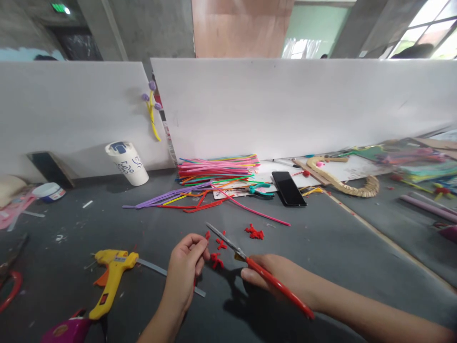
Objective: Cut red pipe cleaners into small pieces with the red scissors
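Note:
My left hand (188,261) is closed in a pinch on a red pipe cleaner (207,235), whose tip pokes out past the fingertips. A little more red shows below that palm. In my right hand (276,272) is a pair of scissors (266,274) with red handles, its blades pointing up and left toward the pinched tip. Whether the blades touch the pipe cleaner, I cannot tell. Beneath them on the dark table lie short red pipe cleaner pieces (216,260), with another small red heap (254,232) farther right.
A yellow glue gun (113,276) lies left of my left hand, a clear glue stick (153,267) behind it. Farther back are bundled pipe cleaners (218,170), green-handled pliers (262,189), a black phone (289,188) and a white paper cup (127,164). White panels (285,105) border the table.

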